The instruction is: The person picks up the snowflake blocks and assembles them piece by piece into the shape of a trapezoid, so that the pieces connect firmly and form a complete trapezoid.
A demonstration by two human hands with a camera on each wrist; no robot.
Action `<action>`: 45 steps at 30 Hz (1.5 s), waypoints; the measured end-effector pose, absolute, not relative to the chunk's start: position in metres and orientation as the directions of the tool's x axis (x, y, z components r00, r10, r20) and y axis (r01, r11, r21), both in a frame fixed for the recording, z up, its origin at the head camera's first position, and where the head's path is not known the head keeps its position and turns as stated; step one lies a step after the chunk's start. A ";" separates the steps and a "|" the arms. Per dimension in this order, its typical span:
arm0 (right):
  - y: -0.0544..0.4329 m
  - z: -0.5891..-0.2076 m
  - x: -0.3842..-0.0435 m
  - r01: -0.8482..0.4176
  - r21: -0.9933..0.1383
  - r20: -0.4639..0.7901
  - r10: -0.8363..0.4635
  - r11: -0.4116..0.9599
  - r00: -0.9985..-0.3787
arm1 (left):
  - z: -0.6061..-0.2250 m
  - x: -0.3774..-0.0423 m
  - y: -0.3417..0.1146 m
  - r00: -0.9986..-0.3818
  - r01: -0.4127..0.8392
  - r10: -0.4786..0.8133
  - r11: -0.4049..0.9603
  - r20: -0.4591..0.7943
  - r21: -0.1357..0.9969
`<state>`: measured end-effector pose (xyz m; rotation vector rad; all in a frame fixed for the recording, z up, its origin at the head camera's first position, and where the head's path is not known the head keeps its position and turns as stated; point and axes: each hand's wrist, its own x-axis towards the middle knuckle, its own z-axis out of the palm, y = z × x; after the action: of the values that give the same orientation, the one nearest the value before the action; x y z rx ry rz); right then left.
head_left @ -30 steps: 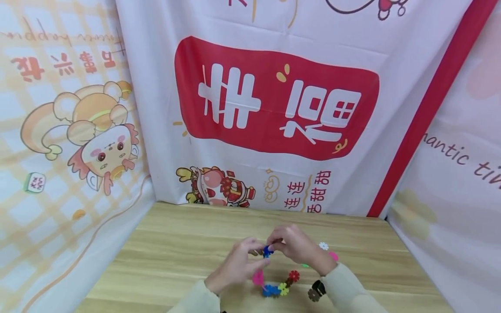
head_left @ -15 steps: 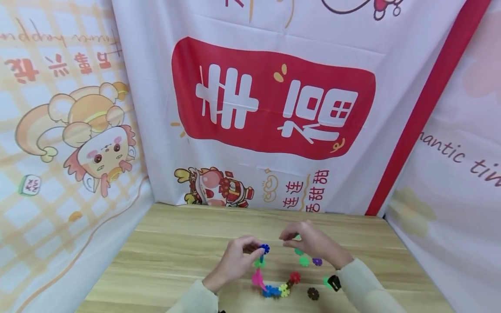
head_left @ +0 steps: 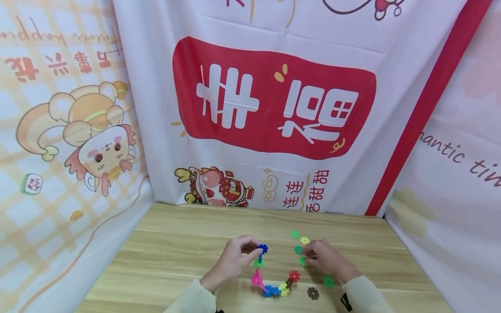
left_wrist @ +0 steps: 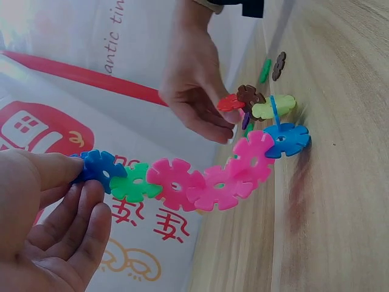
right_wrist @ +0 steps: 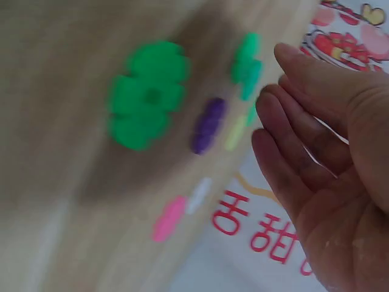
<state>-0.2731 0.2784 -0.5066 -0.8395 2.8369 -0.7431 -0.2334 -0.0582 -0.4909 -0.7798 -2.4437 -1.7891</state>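
My left hand (head_left: pixel 236 257) pinches a dark blue notched flower disc (left_wrist: pixel 100 170) between thumb and fingers. That disc ends a curved chain of interlocking plastic snowflake discs: green (left_wrist: pixel 136 182), several pink discs (left_wrist: pixel 222 185), blue (left_wrist: pixel 285 140), yellow (head_left: pixel 284 289), brown (left_wrist: pixel 249 96), and red (head_left: pixel 294 276) at the other end. The chain's held end is raised, while its blue part sits low at the wooden table (head_left: pixel 188 243). My right hand (head_left: pixel 330 260) reaches over loose discs, fingers loosely bent and holding nothing. Its fingertips are right by a green disc (head_left: pixel 303 261).
Loose discs lie on the right: brown (head_left: pixel 313 293), green (head_left: pixel 328 282), another green (head_left: pixel 295 234) and yellow (head_left: pixel 305 240). The right wrist view also shows purple (right_wrist: pixel 208 126), pink (right_wrist: pixel 169 219) and white (right_wrist: pixel 198 196) discs. Printed cloth (head_left: pixel 274 182) walls the table's back and sides.
My right hand has left the dark blue disc at the chain's end and moved right, then nearer, over the loose discs. My left hand keeps its pinch, shifted slightly left.
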 end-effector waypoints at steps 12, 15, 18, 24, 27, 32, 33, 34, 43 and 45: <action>0.280 -0.529 -0.280 -0.414 -0.545 0.017 -0.484 0.729 -0.875 | -0.495 -0.235 -0.057 -0.880 0.386 0.384 0.237 0.279 0.892; 0.280 -0.526 -0.281 -0.425 -0.554 0.023 -0.497 0.716 -0.867 | -0.493 -0.234 -0.058 -0.881 0.388 0.380 0.237 0.282 0.891; 0.278 -0.521 -0.282 -0.437 -0.551 0.033 -0.504 0.711 -0.863 | -0.491 -0.234 -0.058 -0.880 0.394 0.376 0.232 0.291 0.890; 0.270 -0.494 -0.281 -0.473 -0.536 0.085 -0.513 0.699 -0.854 | -0.489 -0.233 -0.057 -0.884 0.384 0.372 0.237 0.282 0.892; 0.262 -0.476 -0.278 -0.479 -0.566 0.100 -0.521 0.671 -0.847 | -0.490 -0.235 -0.057 -0.885 0.380 0.376 0.245 0.274 0.892; 0.247 -0.452 -0.272 -0.452 -0.637 0.102 -0.513 0.624 -0.852 | -0.491 -0.236 -0.057 -0.884 0.387 0.377 0.257 0.277 0.885; 0.243 -0.448 -0.270 -0.436 -0.651 0.095 -0.503 0.621 -0.859 | -0.491 -0.237 -0.057 -0.883 0.390 0.377 0.260 0.280 0.883; 0.239 -0.445 -0.268 -0.425 -0.664 0.094 -0.495 0.616 -0.864 | -0.491 -0.236 -0.057 -0.882 0.393 0.378 0.258 0.282 0.882; 0.209 -0.426 -0.251 -0.225 -0.831 0.030 -0.363 0.509 -0.931 | -0.492 -0.237 -0.057 -0.878 0.400 0.381 0.254 0.289 0.881; 0.203 -0.426 -0.248 -0.177 -0.863 0.012 -0.332 0.473 -0.943 | -0.492 -0.236 -0.057 -0.875 0.406 0.383 0.253 0.295 0.878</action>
<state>-0.2480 0.2032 -0.4256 -0.4462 2.5583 -1.4699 -0.2364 -0.0571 -0.4921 -0.7781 -2.4694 -1.7419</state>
